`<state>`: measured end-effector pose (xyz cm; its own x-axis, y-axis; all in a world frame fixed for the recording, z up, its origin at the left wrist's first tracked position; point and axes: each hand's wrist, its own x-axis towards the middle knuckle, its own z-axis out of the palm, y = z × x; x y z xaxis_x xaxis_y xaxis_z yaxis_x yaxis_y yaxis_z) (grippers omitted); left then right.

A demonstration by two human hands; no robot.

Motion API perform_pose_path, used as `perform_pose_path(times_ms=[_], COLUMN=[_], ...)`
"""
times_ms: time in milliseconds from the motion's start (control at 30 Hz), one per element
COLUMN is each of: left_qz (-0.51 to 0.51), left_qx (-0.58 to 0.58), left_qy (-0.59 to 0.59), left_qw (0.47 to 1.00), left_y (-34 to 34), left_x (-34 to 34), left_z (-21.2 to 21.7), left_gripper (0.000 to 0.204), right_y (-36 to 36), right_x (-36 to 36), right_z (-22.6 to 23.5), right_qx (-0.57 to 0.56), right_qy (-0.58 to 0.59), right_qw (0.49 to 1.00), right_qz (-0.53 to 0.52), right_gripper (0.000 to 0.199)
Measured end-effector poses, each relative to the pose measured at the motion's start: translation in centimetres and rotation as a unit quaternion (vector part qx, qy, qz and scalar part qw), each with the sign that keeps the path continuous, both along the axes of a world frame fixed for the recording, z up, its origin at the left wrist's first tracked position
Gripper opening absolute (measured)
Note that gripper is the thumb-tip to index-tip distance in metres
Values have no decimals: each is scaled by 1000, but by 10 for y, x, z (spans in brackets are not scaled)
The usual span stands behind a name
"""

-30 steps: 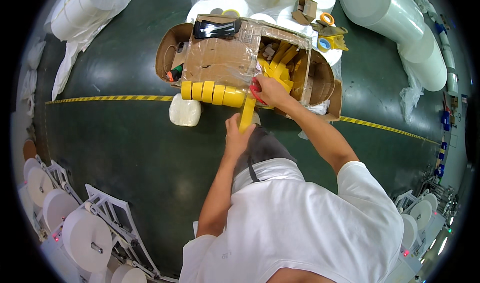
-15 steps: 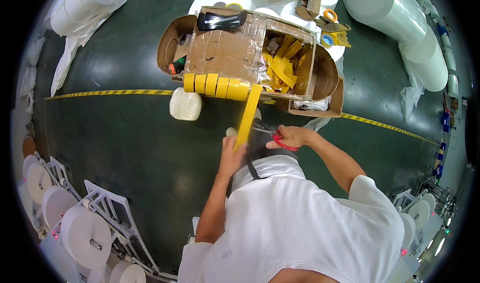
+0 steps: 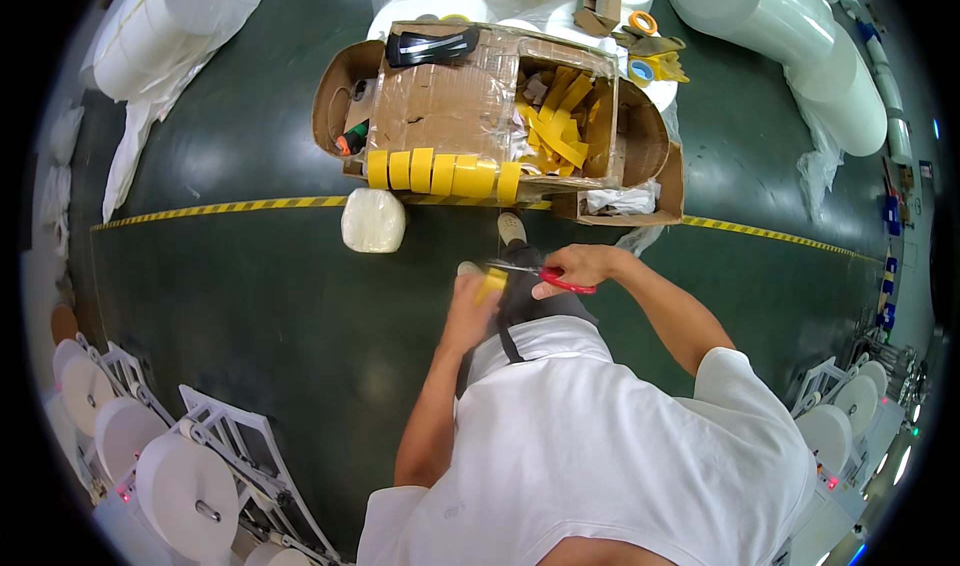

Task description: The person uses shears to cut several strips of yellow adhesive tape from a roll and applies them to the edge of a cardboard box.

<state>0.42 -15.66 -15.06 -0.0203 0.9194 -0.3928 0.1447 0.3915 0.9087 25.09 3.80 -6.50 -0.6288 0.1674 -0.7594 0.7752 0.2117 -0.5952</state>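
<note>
My left hand (image 3: pixel 468 314), somewhat blurred, is closed on a short yellow tape strip (image 3: pixel 491 286) in front of my legs. Just to its right, my right hand (image 3: pixel 582 264) grips scissors with red handles (image 3: pixel 570 285). Their metal blades point left toward the strip, near it; blur hides whether they touch. Beyond both hands, several short yellow tape pieces (image 3: pixel 443 173) hang side by side along the near edge of a taped cardboard box (image 3: pixel 440 106). The rightmost tape piece (image 3: pixel 508 182) hangs a little apart from the others.
An open compartment holds loose yellow strips (image 3: pixel 562 126). A black tool (image 3: pixel 433 46) lies on the box's far left corner. Side boxes flank it, and a wrapped white bundle (image 3: pixel 373 221) sits on the floor. White rolls (image 3: pixel 190 496) on frames stand at lower left.
The long yellow strip running from the box edge to my left hand is now cut. One short piece stays on the edge; the rest is in my left hand. The scissors have moved slightly.
</note>
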Motion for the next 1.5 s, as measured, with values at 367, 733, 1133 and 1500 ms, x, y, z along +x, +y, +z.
perform_pose_path(times_ms=[367,733,1133,1500], left_qz=[80,107,95,0], left_qx=[54,-48,-30,-20], left_qy=[-48,21,-15,-26], left_qw=[994,993,995,999], left_y=[93,58,10,-3], left_x=[59,65,55,41], left_z=[17,-4,-20,-5], left_gripper=[48,47,30,29], right_y=[70,104,-6,9], right_x=[-17,14,25,57], right_z=[-12,-45,-18,-16], right_qx=[234,341,24,-36], right_qy=[157,123,-76,-10], right_qw=[918,884,997,999], right_qz=[-278,-295,-20,-10], right_gripper=[41,54,111,89])
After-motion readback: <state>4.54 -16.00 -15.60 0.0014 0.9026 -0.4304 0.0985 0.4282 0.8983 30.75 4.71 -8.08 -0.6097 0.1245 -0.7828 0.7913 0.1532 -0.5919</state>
